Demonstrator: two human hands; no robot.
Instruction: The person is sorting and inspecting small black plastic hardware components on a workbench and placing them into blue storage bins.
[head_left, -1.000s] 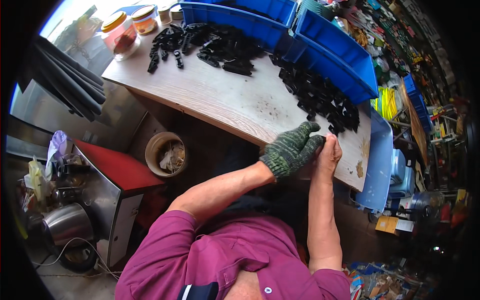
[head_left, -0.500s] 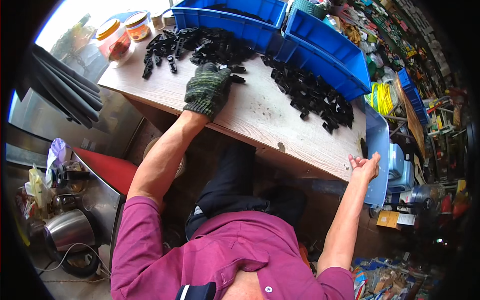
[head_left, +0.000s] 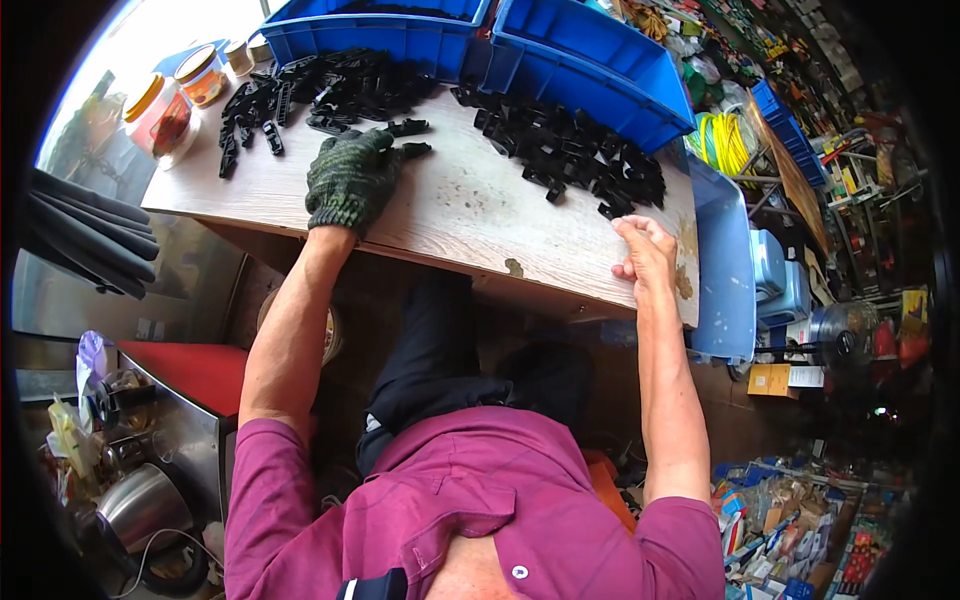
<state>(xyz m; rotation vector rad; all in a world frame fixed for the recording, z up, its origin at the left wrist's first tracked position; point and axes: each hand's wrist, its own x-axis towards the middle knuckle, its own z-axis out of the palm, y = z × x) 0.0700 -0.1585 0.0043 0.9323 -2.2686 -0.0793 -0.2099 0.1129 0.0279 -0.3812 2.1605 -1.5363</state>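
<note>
The gloved left hand (head_left: 350, 180) is hanging half curled over the left part of the bench (head_left: 460, 215), between its near edge and a heap of long black pieces (head_left: 350, 85) lying toward the far left corner; one loose black piece (head_left: 415, 150) is showing beside its fingers, and the glove is hiding whether they are gripping it. The bare right hand (head_left: 650, 250) is bending its fingers by the near right corner, just beside a heap of small black pieces (head_left: 575, 150) spreading from the far edge toward the right edge; the view is not showing whether anything is pinched there. Both kinds are looking like hard plastic, probably light, stiff and a little slick, so the long ones are likely best taken by the middle and the small ones by their sides, between thumb and fingertip. Tangled neighbours are crowding any single piece. Two blue bins (head_left: 590, 80) are walling off the far edge, jars (head_left: 157, 115) are standing at the left end, and a pale blue tub (head_left: 722, 260) is sitting beside the right edge.
</note>
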